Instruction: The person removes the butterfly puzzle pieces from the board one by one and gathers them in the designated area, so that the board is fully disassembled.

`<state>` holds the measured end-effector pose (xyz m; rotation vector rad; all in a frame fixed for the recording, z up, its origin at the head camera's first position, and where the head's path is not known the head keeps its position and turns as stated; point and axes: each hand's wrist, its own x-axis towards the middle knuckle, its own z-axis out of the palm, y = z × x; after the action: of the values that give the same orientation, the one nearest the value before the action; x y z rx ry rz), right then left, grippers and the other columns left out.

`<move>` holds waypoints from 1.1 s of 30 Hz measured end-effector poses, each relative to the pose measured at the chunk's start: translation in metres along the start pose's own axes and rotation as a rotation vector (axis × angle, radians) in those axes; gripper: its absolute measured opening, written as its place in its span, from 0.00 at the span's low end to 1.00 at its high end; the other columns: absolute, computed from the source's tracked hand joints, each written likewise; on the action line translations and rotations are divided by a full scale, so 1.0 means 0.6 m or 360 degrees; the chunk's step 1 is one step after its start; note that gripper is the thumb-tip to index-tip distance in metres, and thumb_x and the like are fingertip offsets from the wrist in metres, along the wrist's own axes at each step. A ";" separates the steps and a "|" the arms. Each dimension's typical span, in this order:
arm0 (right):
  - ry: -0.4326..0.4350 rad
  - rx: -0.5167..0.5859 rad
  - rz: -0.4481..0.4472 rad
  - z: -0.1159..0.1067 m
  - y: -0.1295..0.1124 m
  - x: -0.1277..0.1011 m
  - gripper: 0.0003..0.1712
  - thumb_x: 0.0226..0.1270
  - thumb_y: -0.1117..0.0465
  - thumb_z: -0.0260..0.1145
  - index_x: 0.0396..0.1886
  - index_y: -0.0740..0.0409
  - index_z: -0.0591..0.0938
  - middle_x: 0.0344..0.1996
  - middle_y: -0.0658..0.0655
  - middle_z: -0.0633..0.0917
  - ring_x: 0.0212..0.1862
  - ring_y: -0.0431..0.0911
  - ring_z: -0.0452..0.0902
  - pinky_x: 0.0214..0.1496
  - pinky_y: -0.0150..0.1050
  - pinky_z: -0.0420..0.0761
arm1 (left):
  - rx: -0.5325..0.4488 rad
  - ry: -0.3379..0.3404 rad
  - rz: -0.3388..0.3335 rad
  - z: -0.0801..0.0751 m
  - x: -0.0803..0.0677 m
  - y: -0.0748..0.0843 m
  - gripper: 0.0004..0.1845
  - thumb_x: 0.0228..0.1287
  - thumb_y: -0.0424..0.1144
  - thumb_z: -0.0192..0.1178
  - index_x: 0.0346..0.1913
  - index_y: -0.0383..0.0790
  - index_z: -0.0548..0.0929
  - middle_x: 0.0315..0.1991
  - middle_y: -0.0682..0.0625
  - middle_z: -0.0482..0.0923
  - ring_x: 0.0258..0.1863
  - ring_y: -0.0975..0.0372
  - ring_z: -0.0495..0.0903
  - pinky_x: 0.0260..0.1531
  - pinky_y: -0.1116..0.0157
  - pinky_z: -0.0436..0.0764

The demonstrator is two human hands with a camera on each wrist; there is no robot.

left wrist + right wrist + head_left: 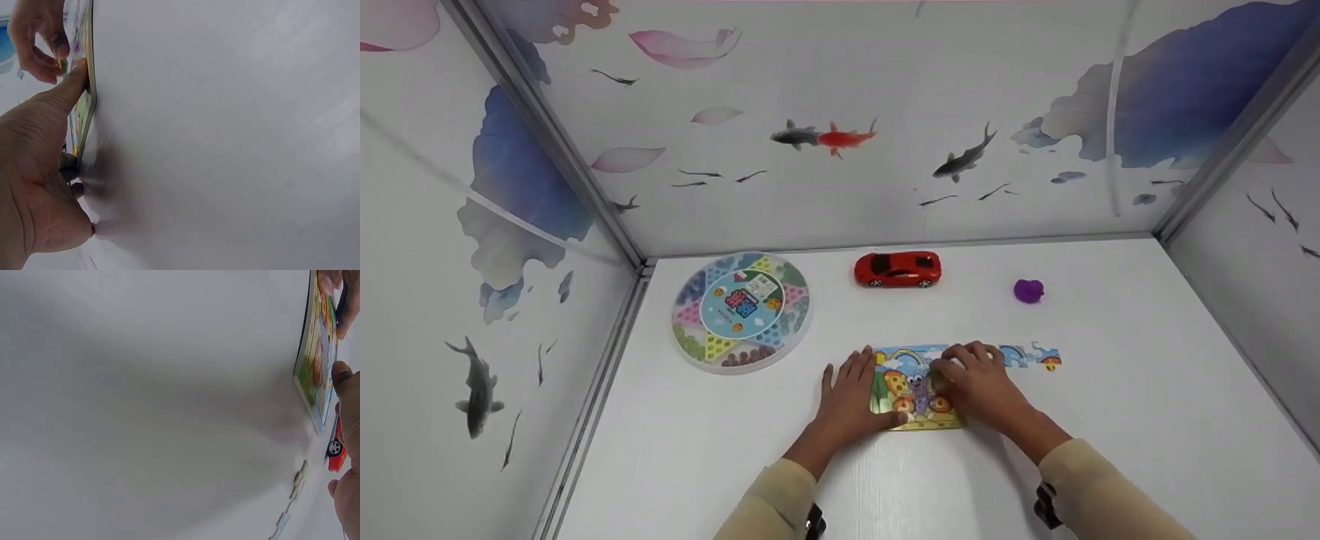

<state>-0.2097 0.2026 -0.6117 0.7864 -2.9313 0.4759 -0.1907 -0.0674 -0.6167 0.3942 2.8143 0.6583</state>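
Observation:
A jigsaw puzzle (911,382) with a cartoon picture and a rainbow lies on the white table, its right part partly covered by my right hand. My left hand (847,405) rests along the puzzle's left side, fingers spread and fairly straight, with the thumb pressing on its front edge. Above the right part of the puzzle, my right hand (979,386) pinches a small puzzle piece (62,65) between thumb and fingers; most of that piece is hidden. Beyond the right hand, loose puzzle pieces (1014,356) lie on the table, one with an orange and red print (1048,358).
A round board game box (742,304) lies at the back left of the table (1110,450). A red toy car (898,269) stands at the back middle, and a small purple object (1028,291) sits at the back right. Printed walls enclose the table's back and sides.

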 end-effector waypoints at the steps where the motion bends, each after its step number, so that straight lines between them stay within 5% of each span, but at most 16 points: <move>1: 0.0013 0.0020 0.0014 -0.001 0.007 -0.006 0.24 0.69 0.59 0.82 0.63 0.41 0.88 0.59 0.51 0.85 0.68 0.57 0.76 0.76 0.76 0.68 | -0.0008 0.0002 0.0001 0.000 -0.001 0.000 0.64 0.63 0.73 0.72 0.90 0.39 0.56 0.92 0.45 0.52 0.91 0.48 0.52 0.88 0.34 0.50; 15: 0.0054 0.0135 0.0125 -0.009 0.072 -0.063 0.24 0.71 0.60 0.81 0.64 0.49 0.87 0.61 0.57 0.82 0.68 0.59 0.78 0.70 0.70 0.72 | -0.0103 0.0023 0.0024 -0.006 -0.008 0.002 0.63 0.62 0.69 0.74 0.89 0.36 0.58 0.91 0.43 0.54 0.90 0.45 0.53 0.86 0.32 0.49; 33: 0.0122 0.0060 0.0130 -0.009 0.080 -0.078 0.22 0.70 0.58 0.82 0.61 0.50 0.89 0.59 0.58 0.81 0.66 0.61 0.84 0.72 0.80 0.68 | -0.0068 0.0010 0.0018 -0.003 -0.003 0.002 0.64 0.62 0.71 0.73 0.89 0.38 0.57 0.91 0.44 0.53 0.91 0.47 0.53 0.87 0.33 0.50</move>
<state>-0.1934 0.2661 -0.6268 0.6391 -2.9002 0.5560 -0.1893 -0.0679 -0.6141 0.4013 2.8008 0.7225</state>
